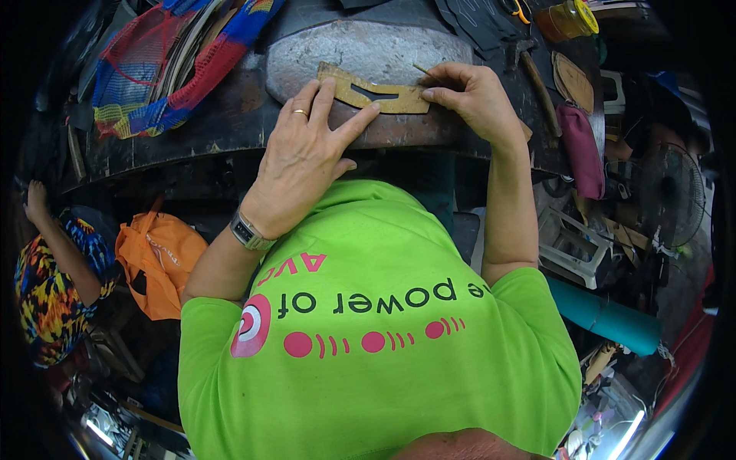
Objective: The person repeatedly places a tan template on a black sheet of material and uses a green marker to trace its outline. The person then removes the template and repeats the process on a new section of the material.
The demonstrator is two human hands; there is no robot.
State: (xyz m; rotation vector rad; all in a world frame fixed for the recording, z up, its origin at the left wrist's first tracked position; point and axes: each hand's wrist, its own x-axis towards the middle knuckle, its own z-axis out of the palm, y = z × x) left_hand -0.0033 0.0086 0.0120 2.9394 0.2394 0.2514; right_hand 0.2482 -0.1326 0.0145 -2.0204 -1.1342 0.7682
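Observation:
A curved, yellow-brown flat piece with a slot cut through it [420,102] lies across the near side of a grey stone slab [307,55]. My left hand [300,146] is spread, its fingertips pressing on the left part and lower edge of the piece. At the other end, my right hand [477,100] is closed in a pinch, with the thumb touching or close to the piece's right tip. A thin yellowish stick [422,70] sticks out from between its fingers; the rest of the stick is hidden by the hand.
A colourful mesh bag [134,73] full of flat sheets sits on the table's left. A hammer [540,92], a maroon pouch [580,149] and a yellow-lidded jar [567,21] are at the right. An orange bag [159,257] and another person's arm [65,249] show at left.

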